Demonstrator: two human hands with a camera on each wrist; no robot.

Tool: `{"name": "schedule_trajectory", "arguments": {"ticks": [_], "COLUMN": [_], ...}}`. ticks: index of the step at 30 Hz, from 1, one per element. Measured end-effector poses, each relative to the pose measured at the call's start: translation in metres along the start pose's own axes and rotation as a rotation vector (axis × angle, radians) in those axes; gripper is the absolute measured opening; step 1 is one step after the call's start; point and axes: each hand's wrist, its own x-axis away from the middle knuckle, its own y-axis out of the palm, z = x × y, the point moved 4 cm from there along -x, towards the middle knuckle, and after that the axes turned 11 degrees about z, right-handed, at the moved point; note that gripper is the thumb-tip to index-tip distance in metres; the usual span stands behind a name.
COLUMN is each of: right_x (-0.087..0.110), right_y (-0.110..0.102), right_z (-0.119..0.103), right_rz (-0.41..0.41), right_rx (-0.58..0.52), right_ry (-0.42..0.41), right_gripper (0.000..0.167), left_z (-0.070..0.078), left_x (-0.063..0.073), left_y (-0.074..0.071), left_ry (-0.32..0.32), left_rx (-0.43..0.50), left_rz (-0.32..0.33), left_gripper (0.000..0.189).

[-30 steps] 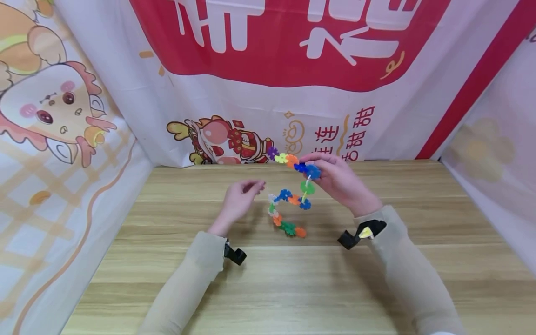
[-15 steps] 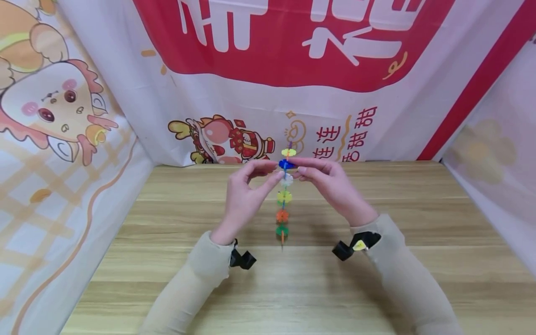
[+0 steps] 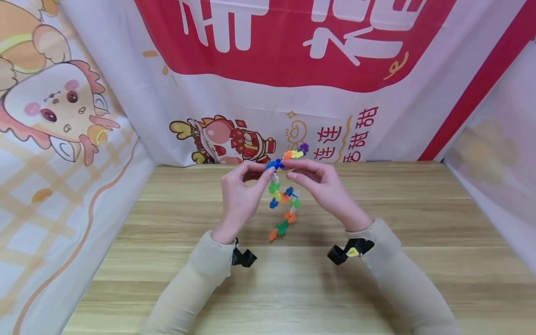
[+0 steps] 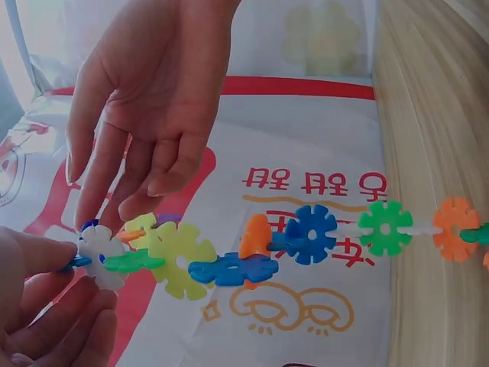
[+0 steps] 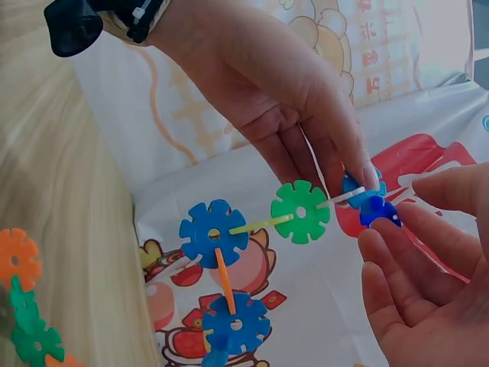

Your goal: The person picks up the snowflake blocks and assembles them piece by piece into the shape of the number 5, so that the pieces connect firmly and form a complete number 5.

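A chain of colourful snowflake discs (image 3: 274, 187) hangs in a zigzag between the hands, above the table. The left hand (image 3: 243, 193) pinches a blue disc (image 5: 355, 187) near the chain's top between thumb and finger. The right hand (image 3: 320, 181) is just right of it, a fingertip at the neighbouring dark blue disc (image 5: 378, 212) and the thumb apart from it. Beyond these, orange and yellow discs lead up to a purple disc (image 3: 303, 148) at the right. Green and orange discs (image 3: 273, 234) form the lower end. Fingers partly hide the pinched disc.
The wood-grain table (image 3: 293, 288) spreads beneath the hands. A printed cloth backdrop (image 3: 234, 102) rises along its far edge, with cloth walls on both sides. A black wrist mount (image 3: 243, 257) juts from each sleeve.
The left hand has come in from the left and taken the blue disc. The right hand's thumb has parted from the chain. The chain has turned; its purple end now points right.
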Motion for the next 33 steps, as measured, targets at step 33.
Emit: {"name": "schedule_trajectory", "arguments": {"ticks": [33], "right_x": [0.014], "right_y": [-0.048], "right_z": [0.129], "right_rz": [-0.115], "right_rx": [0.174], "right_ry": [0.338], "right_gripper": [0.033], "left_z": [-0.041], "left_x": [-0.025], "left_y": [-0.002], "left_ry": [-0.282], "left_rx": [0.132], "left_rz": [0.015], "left_gripper": [0.021]}}
